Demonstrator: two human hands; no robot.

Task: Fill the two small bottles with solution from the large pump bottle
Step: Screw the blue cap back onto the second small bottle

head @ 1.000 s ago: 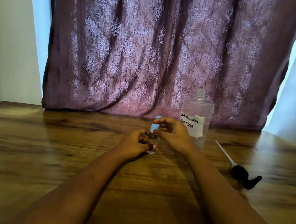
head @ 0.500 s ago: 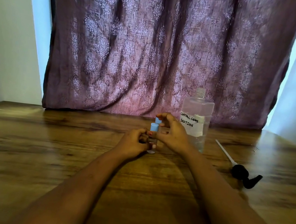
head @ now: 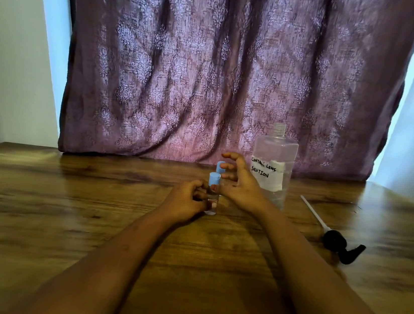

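Wooden table (head: 63, 203): we see brown grain running left to right, with a purple patterned curtain (head: 212, 65) hanging behind its far edge.
Front small bottle (head: 212, 198): upright near the table's middle, long axis vertical, blue cap (head: 214, 179) on top and pointing up.
Rear small bottle (head: 220, 165): just behind the front one, also upright; we see only its blue cap, the rest is hidden.
Left hand (head: 187, 199): fingers curled round the front small bottle's body, holding it on the table.
Right hand (head: 241, 187): fingers spread and loosely bent beside both caps, gripping nothing; its thumb tip lies at the front bottle's neck (we cannot tell whether it presses).
Large bottle (head: 276, 152): clear and square-shouldered, upright just right of the right hand, threaded neck uncapped and pointing up.
Label (head: 267, 174): white paper on the large bottle, handwritten in black; we read "CONTACT LENS SOLUTION".
Pump head (head: 339, 244): black, lying on the table well right of the large bottle, its white tube (head: 313, 213) pointing up-left toward that bottle.
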